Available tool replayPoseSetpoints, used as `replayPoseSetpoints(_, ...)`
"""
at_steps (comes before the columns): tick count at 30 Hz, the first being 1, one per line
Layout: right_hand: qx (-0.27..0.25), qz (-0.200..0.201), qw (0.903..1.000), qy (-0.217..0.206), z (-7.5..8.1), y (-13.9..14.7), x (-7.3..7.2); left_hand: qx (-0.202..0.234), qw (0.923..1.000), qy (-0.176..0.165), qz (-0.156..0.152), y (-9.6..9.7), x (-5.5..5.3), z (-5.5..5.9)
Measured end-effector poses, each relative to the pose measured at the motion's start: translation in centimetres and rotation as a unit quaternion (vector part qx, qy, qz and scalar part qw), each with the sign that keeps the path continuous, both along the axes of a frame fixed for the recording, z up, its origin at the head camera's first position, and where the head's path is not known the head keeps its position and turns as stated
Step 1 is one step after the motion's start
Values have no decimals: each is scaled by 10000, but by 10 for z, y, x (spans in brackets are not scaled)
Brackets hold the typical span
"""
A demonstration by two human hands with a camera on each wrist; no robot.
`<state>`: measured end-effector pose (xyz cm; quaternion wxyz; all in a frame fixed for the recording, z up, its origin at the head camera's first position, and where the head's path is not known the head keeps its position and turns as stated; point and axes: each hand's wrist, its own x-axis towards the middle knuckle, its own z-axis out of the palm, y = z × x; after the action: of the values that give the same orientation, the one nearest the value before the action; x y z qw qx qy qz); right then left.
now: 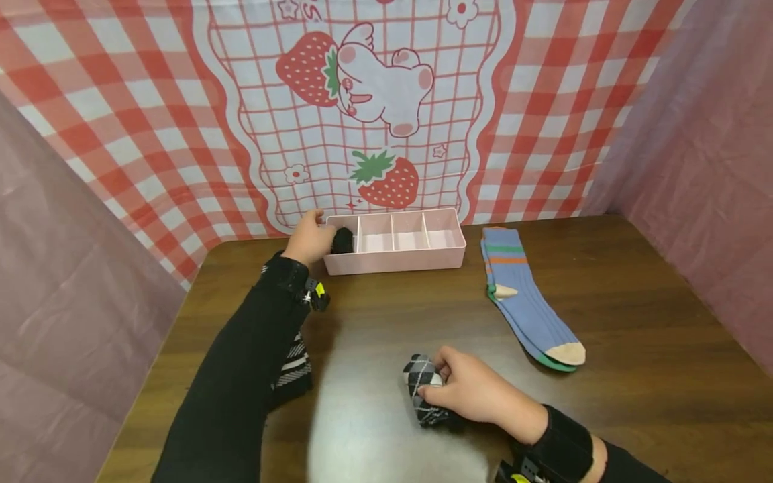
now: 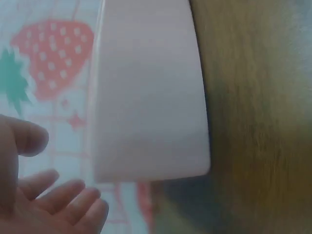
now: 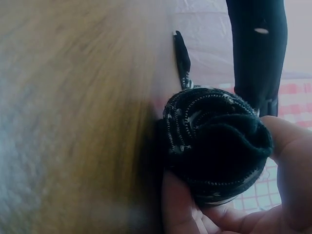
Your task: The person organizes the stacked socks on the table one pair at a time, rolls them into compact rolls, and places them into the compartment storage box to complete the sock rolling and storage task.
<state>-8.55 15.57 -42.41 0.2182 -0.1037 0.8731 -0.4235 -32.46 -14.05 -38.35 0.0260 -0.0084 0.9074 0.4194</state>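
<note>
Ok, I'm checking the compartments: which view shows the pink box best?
The head view: it looks into all four compartments of the pink box. The left wrist view shows only its plain outside, partly cut off; the right wrist view doesn't show it.

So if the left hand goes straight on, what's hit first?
Probably the checked cloth; the box sits just right of that line, though depth is unclear.

Rolled grey-black argyle sock (image 1: 419, 382) in right hand (image 1: 477, 388), pink four-compartment box (image 1: 395, 262) beside left hand (image 1: 310, 240), contact unclear.
</note>
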Motion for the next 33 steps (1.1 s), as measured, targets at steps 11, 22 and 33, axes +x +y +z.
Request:
replayPoseSetpoints(11,29,-25,10000,-20,-2,3,-2,878,9946,-172,518,6,-17,-36)
replayPoseSetpoints(22,15,2,10000,64,-3,2,-3,1049,9934,132,444,9,-20,-53)
replayPoseSetpoints(33,-1,16,10000,-4,-3,3,-3,883,9942,211,583,9,-17,-54)
